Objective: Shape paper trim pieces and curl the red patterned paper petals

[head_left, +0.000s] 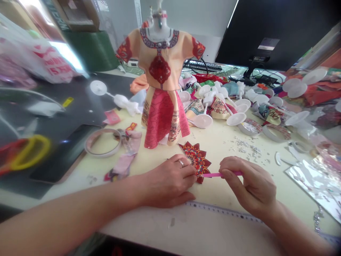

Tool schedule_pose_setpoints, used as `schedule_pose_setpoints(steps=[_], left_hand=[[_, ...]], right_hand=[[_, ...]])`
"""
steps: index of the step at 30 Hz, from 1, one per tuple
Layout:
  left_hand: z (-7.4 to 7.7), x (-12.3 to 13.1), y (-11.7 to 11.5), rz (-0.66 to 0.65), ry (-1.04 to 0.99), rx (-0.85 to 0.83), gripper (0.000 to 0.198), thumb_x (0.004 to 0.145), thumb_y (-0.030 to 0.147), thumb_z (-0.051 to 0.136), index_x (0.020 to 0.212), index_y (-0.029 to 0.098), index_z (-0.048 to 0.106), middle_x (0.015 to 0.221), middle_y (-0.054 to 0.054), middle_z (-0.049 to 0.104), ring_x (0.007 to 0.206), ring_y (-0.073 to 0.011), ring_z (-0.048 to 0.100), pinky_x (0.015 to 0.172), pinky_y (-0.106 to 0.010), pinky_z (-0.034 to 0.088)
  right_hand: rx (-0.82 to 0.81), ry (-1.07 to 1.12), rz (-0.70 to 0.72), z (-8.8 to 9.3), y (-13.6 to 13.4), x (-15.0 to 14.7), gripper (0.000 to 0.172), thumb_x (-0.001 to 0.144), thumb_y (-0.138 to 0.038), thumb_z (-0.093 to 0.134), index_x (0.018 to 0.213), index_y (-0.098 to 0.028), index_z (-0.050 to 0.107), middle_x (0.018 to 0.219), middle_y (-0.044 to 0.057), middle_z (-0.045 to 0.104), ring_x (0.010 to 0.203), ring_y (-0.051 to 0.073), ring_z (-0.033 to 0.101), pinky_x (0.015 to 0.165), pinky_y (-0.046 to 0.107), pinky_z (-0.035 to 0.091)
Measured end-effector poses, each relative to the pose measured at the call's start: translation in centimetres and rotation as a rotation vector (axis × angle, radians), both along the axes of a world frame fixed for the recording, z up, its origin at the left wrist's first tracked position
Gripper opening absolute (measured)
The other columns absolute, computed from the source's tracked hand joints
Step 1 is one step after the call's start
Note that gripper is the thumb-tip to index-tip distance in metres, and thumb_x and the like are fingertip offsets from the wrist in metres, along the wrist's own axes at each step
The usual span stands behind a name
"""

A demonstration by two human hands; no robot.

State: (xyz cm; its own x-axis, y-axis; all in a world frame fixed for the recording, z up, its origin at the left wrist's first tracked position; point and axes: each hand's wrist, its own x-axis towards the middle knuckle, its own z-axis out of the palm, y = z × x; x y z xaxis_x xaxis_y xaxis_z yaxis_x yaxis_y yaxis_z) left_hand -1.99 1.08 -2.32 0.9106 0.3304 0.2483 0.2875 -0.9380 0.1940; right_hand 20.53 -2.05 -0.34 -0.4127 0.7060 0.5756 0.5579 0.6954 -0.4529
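A red patterned piece with a pointed, petal-like edge (196, 156) lies on the pale tabletop, partly covered by my left hand (174, 181). That hand wears a ring, and its fingers are bent and pressed together on the piece. My right hand (249, 185) pinches a thin pink stick (213, 175), whose tip touches the lower part of the piece. Behind my hands stands a small white mannequin in a cream top (173, 67) with red sleeve ends and a pink-and-cream skirt (162, 117).
Rolls of tape (103, 153), a phone (66, 156) and yellow-handled scissors (32, 153) are at the left. White stands (204, 121) and fabric scraps crowd the back right. Small shiny beads (247, 149) lie at the right. A ruler strip (223, 211) runs along the front.
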Motion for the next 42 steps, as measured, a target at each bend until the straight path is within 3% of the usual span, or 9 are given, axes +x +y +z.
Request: schedule_pose_setpoints(steps=[6, 19, 28, 34, 38, 42], left_hand=[[0.0, 0.2, -0.2, 0.023, 0.027, -0.001, 0.034, 0.089, 0.038, 0.048, 0.110, 0.012, 0.055, 0.099, -0.007, 0.057, 0.097, -0.0222, 0.049, 0.097, -0.040, 0.035], [0.1, 0.6, -0.4, 0.038, 0.023, 0.019, 0.035, 0.087, 0.040, 0.051, 0.106, 0.012, 0.055, 0.097, -0.007, 0.057, 0.098, -0.0235, 0.049, 0.095, -0.039, 0.035], [-0.2, 0.4, -0.4, 0.027, 0.028, 0.036, 0.041, 0.089, 0.043, 0.046, 0.112, 0.010, 0.054, 0.097, -0.008, 0.058, 0.099, -0.0245, 0.049, 0.094, -0.041, 0.034], [-0.3, 0.4, -0.4, 0.038, 0.032, 0.007, 0.041, 0.089, 0.044, 0.047, 0.113, 0.011, 0.053, 0.100, -0.008, 0.057, 0.101, -0.0252, 0.048, 0.094, -0.041, 0.034], [-0.4, 0.4, -0.5, 0.042, 0.023, 0.030, 0.041, 0.088, 0.044, 0.049, 0.113, 0.012, 0.053, 0.102, -0.009, 0.057, 0.099, -0.0257, 0.048, 0.094, -0.042, 0.034], [-0.6, 0.5, -0.5, 0.043, -0.021, 0.053, 0.041, 0.088, 0.044, 0.049, 0.114, 0.012, 0.053, 0.101, -0.010, 0.058, 0.099, -0.0254, 0.050, 0.094, -0.042, 0.034]], right_hand=[[0.009, 0.013, 0.018, 0.1, 0.1, -0.1, 0.011, 0.087, -0.008, 0.048, 0.082, -0.018, 0.051, 0.068, 0.001, 0.055, 0.061, 0.013, 0.055, 0.053, 0.026, 0.042], [-0.034, 0.044, -0.021, 0.2, -0.1, 0.1, 0.012, 0.087, -0.010, 0.049, 0.082, -0.019, 0.053, 0.069, 0.000, 0.056, 0.061, 0.013, 0.054, 0.053, 0.026, 0.042], [-0.021, 0.194, -0.192, 0.4, 0.1, 1.7, 0.013, 0.087, -0.013, 0.052, 0.077, -0.020, 0.057, 0.068, 0.000, 0.057, 0.060, 0.013, 0.053, 0.051, 0.026, 0.040], [0.094, 0.342, -0.433, 1.3, 0.8, 2.9, 0.013, 0.087, -0.020, 0.056, 0.075, -0.021, 0.060, 0.066, 0.000, 0.059, 0.056, 0.014, 0.053, 0.054, 0.030, 0.042], [0.198, 0.311, -0.631, 1.9, 1.5, 4.3, 0.016, 0.087, -0.026, 0.055, 0.073, -0.020, 0.059, 0.061, -0.001, 0.057, 0.055, 0.014, 0.054, 0.055, 0.029, 0.042], [0.193, 0.207, -0.756, 1.9, 2.1, 5.7, 0.019, 0.088, -0.032, 0.054, 0.076, -0.019, 0.060, 0.061, 0.000, 0.057, 0.056, 0.014, 0.055, 0.055, 0.028, 0.043]])
